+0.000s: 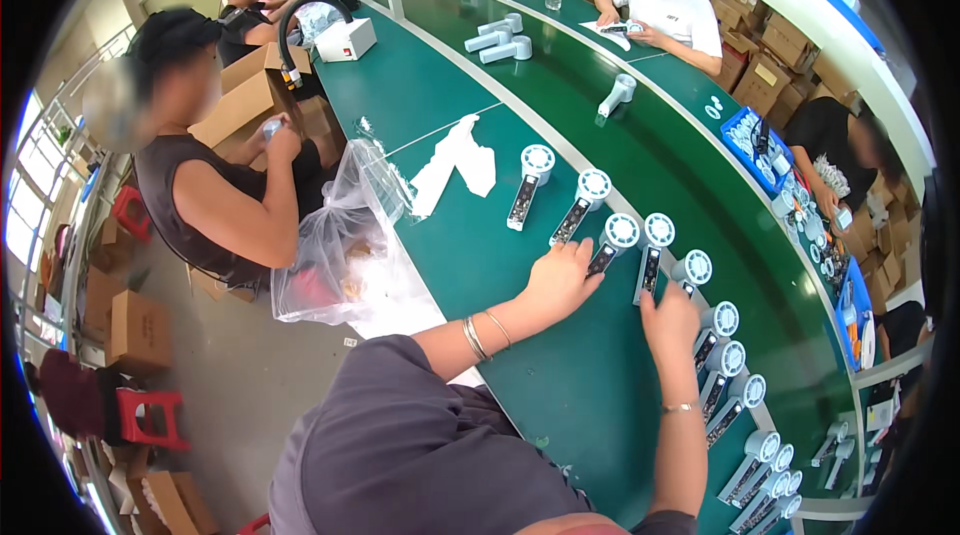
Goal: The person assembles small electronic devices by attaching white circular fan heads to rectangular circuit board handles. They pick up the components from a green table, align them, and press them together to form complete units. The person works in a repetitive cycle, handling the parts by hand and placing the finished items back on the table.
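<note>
Pale blue handheld fan bodies with round slotted heads and open handles showing circuit boards lie in a row along the green table (560, 355). My left hand (560, 283) has its fingers closed on the handle of one fan body (621, 231), whose head points away from me. My right hand (672, 319) closes around the handle of another fan body (693, 266), its lower end hidden by the fingers. Between my hands lies a third fan body (658, 230), its handle end close to my right fingertips. To the left rest two more, a fan body (593, 185) and a fan body (536, 161).
Several fan bodies (731, 358) continue down the right. A green conveyor belt (690, 150) curves past the table, carrying a fan part (620, 93). White paper (455, 163) and a clear plastic bag (335, 255) lie left, near a seated person (215, 160). Other people work across the belt.
</note>
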Demonstrator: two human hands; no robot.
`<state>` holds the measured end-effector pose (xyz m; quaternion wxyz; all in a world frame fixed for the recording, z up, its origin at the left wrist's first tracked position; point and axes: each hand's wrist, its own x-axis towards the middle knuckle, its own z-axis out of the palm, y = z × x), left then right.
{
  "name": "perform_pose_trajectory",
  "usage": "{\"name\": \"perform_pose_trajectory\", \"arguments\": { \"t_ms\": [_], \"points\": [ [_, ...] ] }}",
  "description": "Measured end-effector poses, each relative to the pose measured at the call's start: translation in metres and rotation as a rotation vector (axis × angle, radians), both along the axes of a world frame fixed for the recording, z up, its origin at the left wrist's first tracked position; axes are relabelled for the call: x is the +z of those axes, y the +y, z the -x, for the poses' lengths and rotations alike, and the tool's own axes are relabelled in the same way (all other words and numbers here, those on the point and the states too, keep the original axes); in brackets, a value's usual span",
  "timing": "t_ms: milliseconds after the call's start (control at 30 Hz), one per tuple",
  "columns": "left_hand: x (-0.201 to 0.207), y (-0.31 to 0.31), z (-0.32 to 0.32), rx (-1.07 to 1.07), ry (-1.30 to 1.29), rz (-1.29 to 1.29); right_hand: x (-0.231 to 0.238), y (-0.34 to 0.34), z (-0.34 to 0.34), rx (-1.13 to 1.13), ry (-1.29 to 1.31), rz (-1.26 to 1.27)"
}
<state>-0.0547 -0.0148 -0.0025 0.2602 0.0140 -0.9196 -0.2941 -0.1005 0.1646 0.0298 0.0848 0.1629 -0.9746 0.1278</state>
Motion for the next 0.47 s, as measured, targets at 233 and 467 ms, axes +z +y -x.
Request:
{"name": "perform_pose_trajectory", "arguments": {
  "t_ms": [233,467],
  "points": [
    [-0.023,0.004,0.024,-0.076,-0.19,-0.105,-0.038,-0.027,0.026,-0.211,-0.085,-0.032],
    [-0.007,-0.008,0.051,-0.195,-0.654,-0.727,-0.021,-0.018,0.049,-0.35,-0.572,0.436]
  ]
}}
